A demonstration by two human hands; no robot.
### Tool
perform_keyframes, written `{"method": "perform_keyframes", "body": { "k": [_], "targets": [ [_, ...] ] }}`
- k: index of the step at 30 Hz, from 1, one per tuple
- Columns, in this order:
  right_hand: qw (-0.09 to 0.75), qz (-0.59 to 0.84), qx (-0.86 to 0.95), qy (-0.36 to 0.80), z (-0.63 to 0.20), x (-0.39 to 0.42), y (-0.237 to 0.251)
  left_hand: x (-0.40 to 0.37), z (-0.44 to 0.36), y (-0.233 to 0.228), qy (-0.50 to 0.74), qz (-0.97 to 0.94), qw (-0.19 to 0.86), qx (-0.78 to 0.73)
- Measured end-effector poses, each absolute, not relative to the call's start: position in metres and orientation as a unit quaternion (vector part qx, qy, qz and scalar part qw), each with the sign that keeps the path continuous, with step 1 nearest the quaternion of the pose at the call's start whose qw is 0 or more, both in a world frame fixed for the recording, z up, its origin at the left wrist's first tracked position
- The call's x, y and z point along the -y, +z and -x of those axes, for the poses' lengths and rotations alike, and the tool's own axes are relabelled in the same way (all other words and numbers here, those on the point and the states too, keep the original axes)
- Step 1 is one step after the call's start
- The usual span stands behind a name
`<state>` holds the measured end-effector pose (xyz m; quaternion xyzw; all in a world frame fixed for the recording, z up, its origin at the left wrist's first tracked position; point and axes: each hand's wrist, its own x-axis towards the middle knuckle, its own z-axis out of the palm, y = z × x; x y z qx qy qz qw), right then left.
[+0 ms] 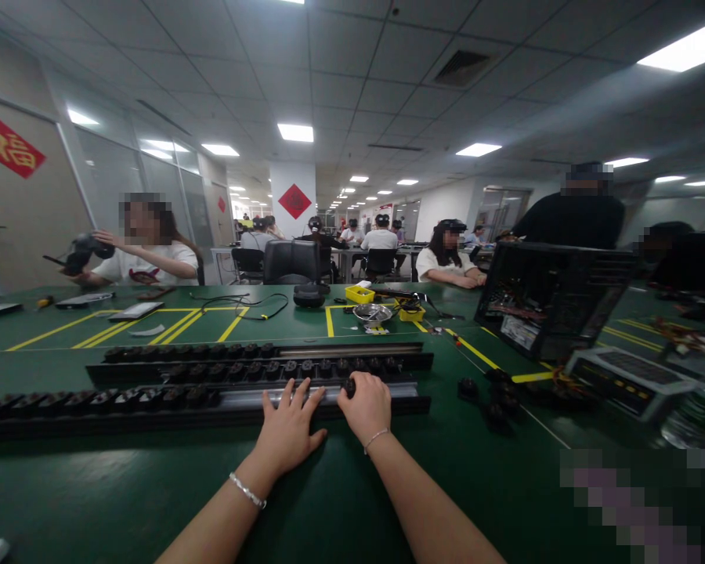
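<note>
My left hand (287, 431) lies with spread fingers, their tips touching the front long black rail (399, 405). My right hand (367, 407) is closed around a small round black piece, likely a socket module (350, 387), held at the rail's right part. Several similar black modules (99, 399) sit in a row along the left part of this rail, which shows a bare silver channel between them and my hands. Behind it lie two more rails with rows of black modules (291, 368). More loose black modules (468, 388) are on the green table to the right.
An open computer case (555, 301) and a power supply unit (628, 380) stand at the right, near a plastic bottle (699, 419). Farther back are a metal bowl (372, 314), yellow bins (360, 294) and a black cable (258, 299). Other people sit across the table.
</note>
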<state>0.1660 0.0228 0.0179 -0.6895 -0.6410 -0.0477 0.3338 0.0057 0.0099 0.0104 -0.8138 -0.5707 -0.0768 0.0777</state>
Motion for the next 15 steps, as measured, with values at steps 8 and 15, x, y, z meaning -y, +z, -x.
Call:
{"method": "perform_keyframes", "body": {
  "k": [8,15],
  "targets": [
    [0.329,0.715,0.615,-0.052,-0.186,-0.024,0.017,-0.011,-0.006,0.009,-0.077,0.811,0.073,0.576],
    [0.336,0.724,0.601,-0.048,-0.194,-0.025,0.018,-0.01,-0.006,0.009,-0.086,0.811,0.083,0.572]
  ]
}}
